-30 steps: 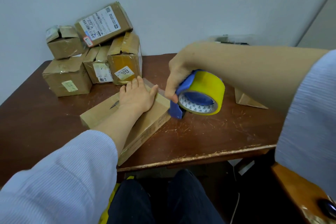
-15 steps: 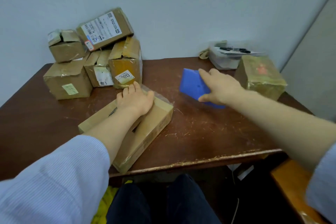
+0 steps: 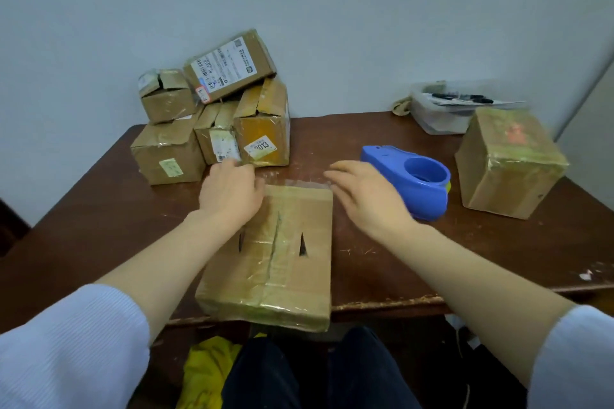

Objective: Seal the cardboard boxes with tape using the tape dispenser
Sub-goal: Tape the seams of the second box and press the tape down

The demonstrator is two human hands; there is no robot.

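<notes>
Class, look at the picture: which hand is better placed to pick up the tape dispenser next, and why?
Right, most likely. The right hand is open, empty and next to the tape dispenser. The left hand rests on the far left corner of the box, which lies between it and the dispenser.

Clear tub [image 3: 435,121], perhaps pens, on table [image 3: 99,209]

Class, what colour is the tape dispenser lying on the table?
Blue; the tape dispenser shows best in the head view.
</notes>
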